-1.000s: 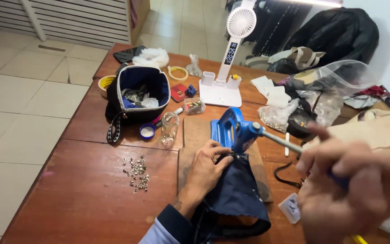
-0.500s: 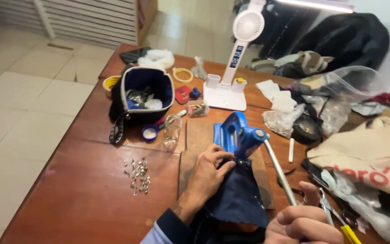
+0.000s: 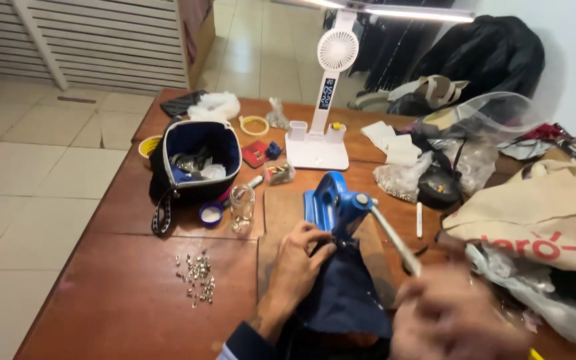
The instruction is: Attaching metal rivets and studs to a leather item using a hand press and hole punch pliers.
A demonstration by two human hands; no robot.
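Observation:
A blue hand press (image 3: 333, 205) stands on a wooden board (image 3: 286, 207) in the middle of the table. Its metal lever (image 3: 392, 238) slants down to the right. My right hand (image 3: 451, 319), blurred at the bottom right, is closed around the lever's lower end. A dark blue piece of fabric (image 3: 343, 293) lies with its top edge under the press head. My left hand (image 3: 297, 264) rests on the fabric's left side, fingertips pinching it at the press.
A pile of small silver eyelets (image 3: 196, 275) lies left of the board. Behind are an open dark pouch (image 3: 195, 160), a glass jar (image 3: 242, 209), a blue lid (image 3: 211, 213) and a white desk lamp with fan (image 3: 321, 113). Bags and paper (image 3: 535, 213) crowd the right side.
My right hand pulled the lever down from its raised position and still grips it, now blurred. My left hand stays on the fabric at the press. The view shifted slightly.

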